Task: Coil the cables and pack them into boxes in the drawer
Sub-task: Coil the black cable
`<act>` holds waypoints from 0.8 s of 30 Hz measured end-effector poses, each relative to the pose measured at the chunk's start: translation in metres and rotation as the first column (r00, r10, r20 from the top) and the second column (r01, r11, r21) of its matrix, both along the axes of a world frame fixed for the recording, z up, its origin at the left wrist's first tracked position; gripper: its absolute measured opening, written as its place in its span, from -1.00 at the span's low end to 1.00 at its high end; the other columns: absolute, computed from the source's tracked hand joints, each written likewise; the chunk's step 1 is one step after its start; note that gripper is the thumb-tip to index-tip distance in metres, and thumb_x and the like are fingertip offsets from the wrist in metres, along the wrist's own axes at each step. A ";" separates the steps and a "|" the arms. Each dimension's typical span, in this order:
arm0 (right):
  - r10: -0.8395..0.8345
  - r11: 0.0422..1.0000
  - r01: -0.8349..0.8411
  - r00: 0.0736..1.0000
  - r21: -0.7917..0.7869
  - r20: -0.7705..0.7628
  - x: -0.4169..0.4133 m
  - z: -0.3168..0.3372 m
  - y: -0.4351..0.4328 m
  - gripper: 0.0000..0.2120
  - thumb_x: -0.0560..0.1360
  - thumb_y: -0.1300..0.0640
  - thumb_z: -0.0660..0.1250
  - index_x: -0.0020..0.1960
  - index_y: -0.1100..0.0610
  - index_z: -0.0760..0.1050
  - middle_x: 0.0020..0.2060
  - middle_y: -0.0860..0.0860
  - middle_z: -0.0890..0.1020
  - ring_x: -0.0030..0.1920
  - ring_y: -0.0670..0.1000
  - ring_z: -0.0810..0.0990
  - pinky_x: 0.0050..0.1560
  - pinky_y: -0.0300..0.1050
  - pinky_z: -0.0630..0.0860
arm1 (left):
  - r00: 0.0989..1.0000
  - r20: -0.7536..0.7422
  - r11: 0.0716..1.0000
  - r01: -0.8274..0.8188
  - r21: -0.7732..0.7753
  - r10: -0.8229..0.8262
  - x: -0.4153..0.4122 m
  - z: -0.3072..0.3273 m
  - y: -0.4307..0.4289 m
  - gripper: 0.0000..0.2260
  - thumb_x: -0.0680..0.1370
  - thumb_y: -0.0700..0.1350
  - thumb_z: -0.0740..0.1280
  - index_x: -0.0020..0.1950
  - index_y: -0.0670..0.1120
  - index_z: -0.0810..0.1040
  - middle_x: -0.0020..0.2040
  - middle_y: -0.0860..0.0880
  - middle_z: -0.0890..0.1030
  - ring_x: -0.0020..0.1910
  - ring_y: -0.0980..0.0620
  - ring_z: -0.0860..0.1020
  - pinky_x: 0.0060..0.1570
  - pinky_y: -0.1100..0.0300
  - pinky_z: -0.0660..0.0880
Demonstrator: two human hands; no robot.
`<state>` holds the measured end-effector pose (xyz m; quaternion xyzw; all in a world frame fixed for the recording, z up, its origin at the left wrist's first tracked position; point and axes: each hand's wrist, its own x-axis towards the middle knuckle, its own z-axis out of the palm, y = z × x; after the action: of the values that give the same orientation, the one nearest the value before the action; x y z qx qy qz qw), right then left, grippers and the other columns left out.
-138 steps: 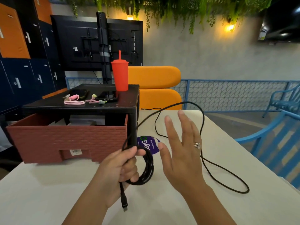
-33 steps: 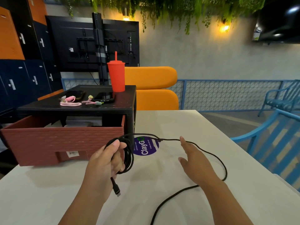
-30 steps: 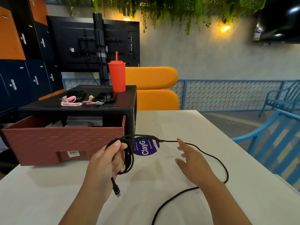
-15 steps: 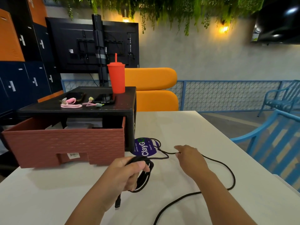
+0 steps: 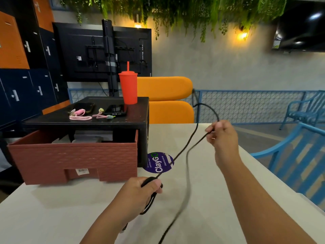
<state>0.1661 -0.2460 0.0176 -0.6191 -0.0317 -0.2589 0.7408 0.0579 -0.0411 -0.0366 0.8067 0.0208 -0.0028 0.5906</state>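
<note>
My left hand (image 5: pixel 139 192) grips a small coil of black cable (image 5: pixel 182 150) low over the white table (image 5: pixel 52 213). From the coil the cable runs taut up and right to my right hand (image 5: pixel 221 136), which pinches it in the air. Past that hand the cable loops over and hangs down in a blurred slack strand to the table's near edge. The red-brown drawer (image 5: pixel 73 155) stands pulled out of a black cabinet (image 5: pixel 109 120) at the left, with pale boxes partly visible inside.
On the cabinet top stand a red tumbler (image 5: pixel 128 88), two phones and pink cables (image 5: pixel 80 115). A purple round sticker (image 5: pixel 159 162) lies on the table by the cabinet. Blue chairs (image 5: pixel 299 155) stand at the right, an orange seat behind the table.
My right hand has taken hold of the cable and lifted it up and to the right, pulling it taut. My left hand stays low with the coil.
</note>
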 end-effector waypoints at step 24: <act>-0.530 0.390 0.304 0.846 -0.869 0.058 0.031 -0.001 -0.035 -0.70 0.49 0.39 0.12 0.11 0.16 0.50 -0.15 0.13 0.51 -0.17 0.14 0.47 -0.24 -0.10 0.33 | 0.816 0.225 0.827 -0.445 -0.343 0.532 0.001 0.011 0.013 -0.80 0.56 -0.03 0.27 -0.19 -0.05 0.61 -0.54 0.09 0.31 -0.46 0.05 0.29 -0.33 0.15 0.32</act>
<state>0.1974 -0.2807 0.0166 -0.9128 0.0881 -0.3140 0.2458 0.0589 -0.0278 -0.0257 0.6737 0.1352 0.2742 0.6728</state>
